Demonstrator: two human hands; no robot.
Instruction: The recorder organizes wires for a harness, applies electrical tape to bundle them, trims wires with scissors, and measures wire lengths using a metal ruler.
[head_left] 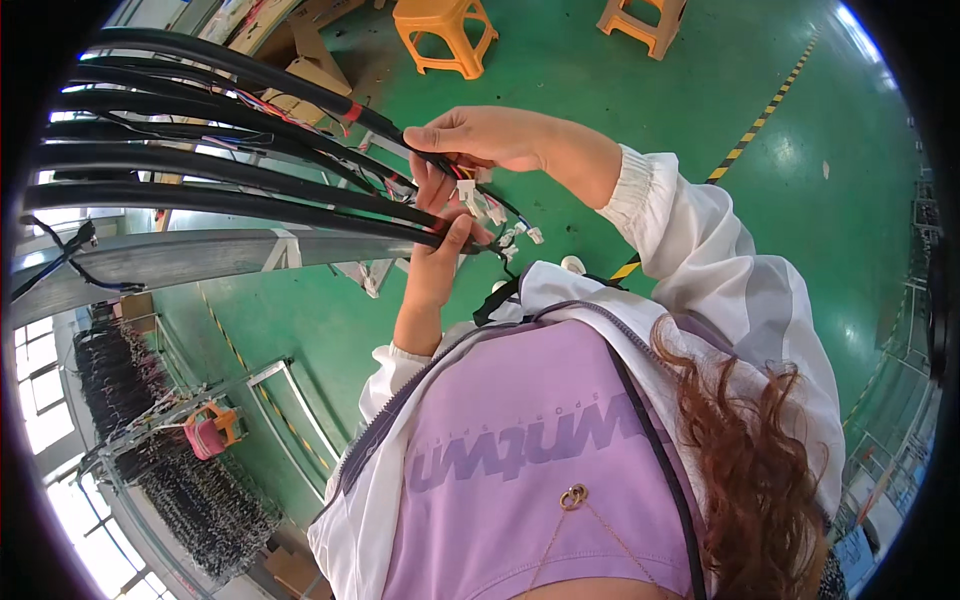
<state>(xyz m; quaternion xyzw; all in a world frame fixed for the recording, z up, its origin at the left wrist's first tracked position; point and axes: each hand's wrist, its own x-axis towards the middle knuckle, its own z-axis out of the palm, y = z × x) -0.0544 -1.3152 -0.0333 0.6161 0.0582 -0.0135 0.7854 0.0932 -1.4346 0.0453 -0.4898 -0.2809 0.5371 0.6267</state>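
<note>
Thick black sleeved wire harnesses [250, 172] run in from the left side by side. My left hand [440, 250] is closed round the ends of the lower ones, its thumb on top and fingers showing beyond them. Higher up, my right hand [490, 138] pinches the end of the uppermost black wire harness [240, 72], just past a red band [354, 111]. White plug connectors [468, 192] on short coloured wires hang from the harness ends between and below my hands. Parts of my left fingers are hidden by the harnesses.
A grey metal rail [200, 258] runs beneath the harnesses. Orange plastic stools [447, 30] stand on the green floor, which has yellow-black tape lines [770, 108]. Bundles of dark cables [200, 500] hang on a rack at lower left. Cardboard [318, 75] lies at upper left.
</note>
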